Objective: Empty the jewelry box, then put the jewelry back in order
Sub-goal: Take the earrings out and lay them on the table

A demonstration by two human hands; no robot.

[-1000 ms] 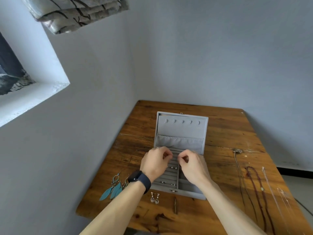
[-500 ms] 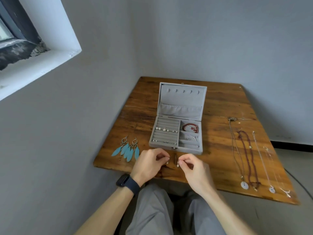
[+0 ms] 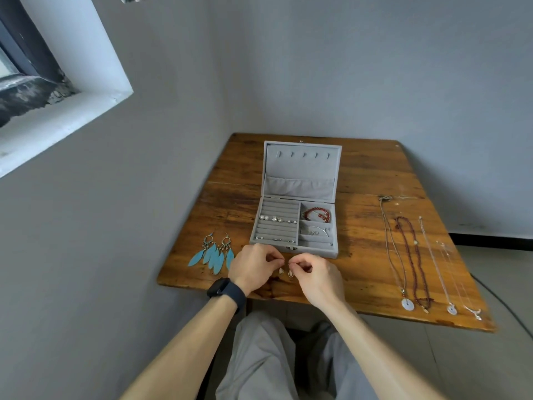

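**A drop earring in each hand, in front of the open jewelry box**

The left hand and the right hand are close together over the near edge of the wooden table, their fingers curled. The left thumb and forefinger pinch the top of a pale drop earring. The right hand pinches a second drop earring the same way. The two earrings hang side by side between the hands. Whether they touch the tabletop cannot be told. A dark smartwatch sits on the left wrist.

Just beyond the hands stands the grey velvet jewelry box, its lid upright and its clasp facing the person. The ring rolls on its left side hold a row of pearl and silver studs, with a few smaller pieces in a nearer row. On the right side, a red bead bracelet lies in the far compartment and a silver chain in the middle one.

A pair of turquoise feather earrings lies on the table just left of the box. Well to the right, four necklaces are laid out lengthwise, next to each other:
- a cord necklace with a round pendant
- a dark red bead necklace
- a thin chain with a small round pendant
- a fine silver chain

Grey trousers show below the table edge.
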